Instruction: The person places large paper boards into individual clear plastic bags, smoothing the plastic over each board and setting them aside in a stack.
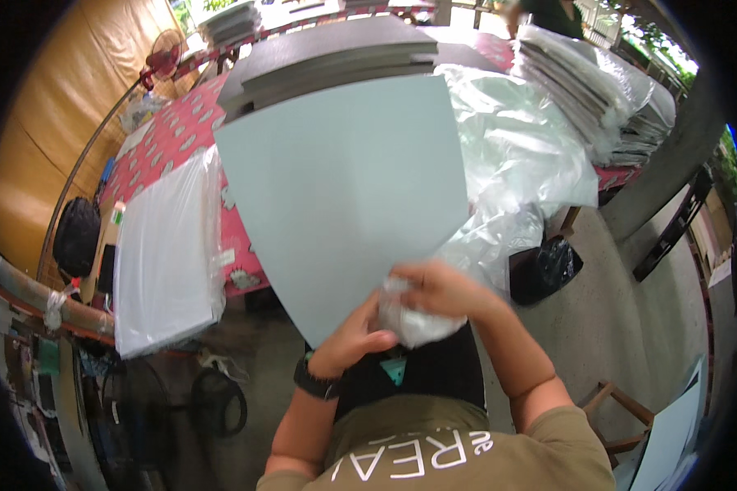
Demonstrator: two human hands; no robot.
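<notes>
A large pale blue-grey board is held up in front of me, its near corner down by my chest. My left hand grips its lower edge from beneath. My right hand is closed on a bunched end of clear plastic bag at the same corner. More of that crumpled plastic trails away to the right over the table.
A table with a red patterned cloth carries a plastic-wrapped stack of boards at left, dark grey boards behind, and bagged stacks at right. A black bin stands on the concrete floor. A fan is at far left.
</notes>
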